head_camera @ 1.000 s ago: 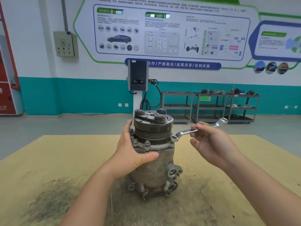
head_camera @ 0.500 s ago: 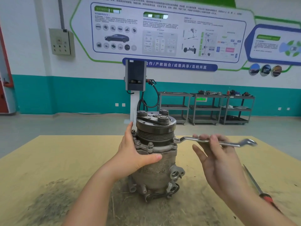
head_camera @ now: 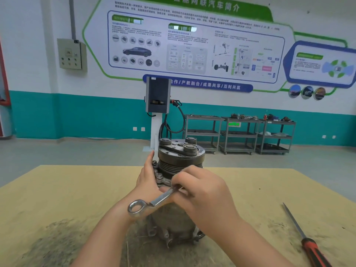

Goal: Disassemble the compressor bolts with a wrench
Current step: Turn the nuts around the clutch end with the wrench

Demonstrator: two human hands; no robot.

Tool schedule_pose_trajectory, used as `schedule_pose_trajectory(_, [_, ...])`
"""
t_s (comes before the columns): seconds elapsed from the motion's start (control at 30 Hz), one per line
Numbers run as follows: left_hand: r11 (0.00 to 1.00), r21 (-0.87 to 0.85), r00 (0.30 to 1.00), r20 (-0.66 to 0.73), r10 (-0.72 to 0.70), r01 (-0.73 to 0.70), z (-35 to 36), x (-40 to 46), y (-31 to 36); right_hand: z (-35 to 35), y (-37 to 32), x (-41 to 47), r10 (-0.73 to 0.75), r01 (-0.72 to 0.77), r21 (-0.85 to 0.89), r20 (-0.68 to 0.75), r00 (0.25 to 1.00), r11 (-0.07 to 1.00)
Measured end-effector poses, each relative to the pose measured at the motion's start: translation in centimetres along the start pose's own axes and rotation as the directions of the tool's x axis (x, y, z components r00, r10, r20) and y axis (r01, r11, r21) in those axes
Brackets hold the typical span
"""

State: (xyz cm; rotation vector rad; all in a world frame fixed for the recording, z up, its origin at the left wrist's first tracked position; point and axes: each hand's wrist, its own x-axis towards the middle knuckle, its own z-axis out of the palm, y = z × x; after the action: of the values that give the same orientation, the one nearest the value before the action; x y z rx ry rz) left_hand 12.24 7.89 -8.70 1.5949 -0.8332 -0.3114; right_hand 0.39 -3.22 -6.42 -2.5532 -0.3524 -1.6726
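A grey metal compressor (head_camera: pixel 179 157) stands upright in the middle of the yellow table (head_camera: pixel 57 189), its pulley end on top. My left hand (head_camera: pixel 147 180) grips its left side just below the pulley, beside a flange bolt (head_camera: pixel 159 177). My right hand (head_camera: pixel 202 193) is closed on a silver combination wrench (head_camera: pixel 152 203) in front of the compressor. The wrench's ring end (head_camera: pixel 137 208) points down and left, free of any bolt. Its other end is hidden under my right fingers.
A screwdriver with a red and black handle (head_camera: pixel 308 241) lies on the table at the right. Dirt and dry grass (head_camera: pixel 57 237) cover the near table around the compressor's base. Beyond the table stand a charging post (head_camera: pixel 158 97) and metal shelf carts (head_camera: pixel 240 133).
My right hand has swung the wrench from the compressor's right side round to its front. The ring end, earlier at a bolt, now hangs free at the lower left. My left hand kept its grip.
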Motion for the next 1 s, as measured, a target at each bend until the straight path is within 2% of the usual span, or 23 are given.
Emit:
schedule_pose_trajectory(0.07, [0.999, 0.025, 1.000, -0.016, -0.021, 0.022, 0.2, 0.4, 0.2, -0.7, 0.0, -0.1, -0.001, 0.002, 0.038, -0.039, 0.999, 0.999])
schedule_pose_trajectory(0.13, [0.985, 0.173, 1.000, -0.012, -0.008, 0.010, 0.4, 0.0, 0.6, -1.8, 0.3, -0.2, -0.002, 0.014, 0.097, -0.116, 0.993, 0.995])
schedule_pose_trajectory(0.2, [0.977, 0.211, 1.000, -0.030, -0.004, 0.010, 0.2, -0.2, 0.2, -2.8, 0.6, -0.2, 0.168, -0.100, 0.280, -0.231, 0.958, 0.955])
schedule_pose_trajectory(0.23, [0.978, 0.209, 0.999, -0.053, -0.001, 0.012, 0.2, -0.2, 0.0, -3.3, 0.7, -0.1, 0.323, -0.189, 0.433, -0.260, 0.910, 0.881])
schedule_pose_trajectory(0.27, [0.979, 0.202, 0.998, -0.062, 0.005, 0.008, 0.3, -0.1, 0.0, -3.5, 1.0, 0.1, 0.487, -0.269, 0.592, -0.244, 0.838, 0.760])
schedule_pose_trajectory(0.33, [0.982, 0.191, 0.998, -0.066, 0.007, 0.005, 0.3, -0.1, 0.1, -3.9, 2.0, 0.5, 0.742, -0.387, 0.795, -0.114, 0.661, 0.467])
schedule_pose_trajectory(0.43, [0.984, 0.178, 0.997, -0.076, 0.019, -0.005, 0.4, -0.1, 0.1, -3.9, 4.1, 0.6, 0.895, -0.457, 0.885, 0.133, 0.426, 0.086])
schedule_pose_trajectory(0.5, [0.984, 0.175, 0.997, -0.075, 0.023, -0.009, 0.4, -0.1, 0.1, -3.6, 4.9, 0.4, 0.901, -0.430, 0.900, 0.245, 0.357, -0.074])
schedule_pose_trajectory(0.6, [0.984, 0.175, 0.997, -0.068, 0.023, -0.011, 0.3, -0.1, 0.0, -3.1, 5.5, 0.0, 0.871, -0.392, 0.894, 0.360, 0.336, -0.218])
schedule_pose_trajectory(0.67, [0.981, 0.194, 0.997, -0.066, 0.028, -0.014, 0.1, 0.0, -0.2, -3.1, 5.8, -0.1, 0.852, -0.372, 0.886, 0.405, 0.333, -0.276])
schedule_pose_trajectory(0.77, [0.976, 0.219, 0.998, -0.059, 0.022, -0.008, 0.1, 0.2, -0.1, -3.3, 6.4, 0.0, 0.830, -0.398, 0.864, 0.449, 0.330, -0.309])
schedule_pose_trajectory(0.83, [0.974, 0.226, 0.998, -0.060, 0.019, -0.005, 0.1, 0.2, -0.1, -3.4, 6.7, 0.0, 0.828, -0.423, 0.862, 0.438, 0.349, -0.278])
schedule_pose_trajectory(0.87, [0.973, 0.229, 0.998, -0.061, 0.018, -0.003, 0.1, 0.2, 0.0, -3.2, 6.6, -0.1, 0.839, -0.424, 0.876, 0.398, 0.371, -0.228])
schedule_pose_trajectory(0.93, [0.972, 0.234, 0.998, -0.062, 0.017, -0.002, 0.2, 0.1, 0.1, -2.5, 5.9, -0.8, 0.870, -0.419, 0.908, 0.213, 0.444, -0.009])
schedule_pose_trajectory(1.0, [0.973, 0.233, 0.998, -0.064, 0.018, -0.002, 0.2, 0.0, 0.2, -1.5, 4.7, -1.9, 0.841, -0.362, 0.885, -0.058, 0.537, 0.292])
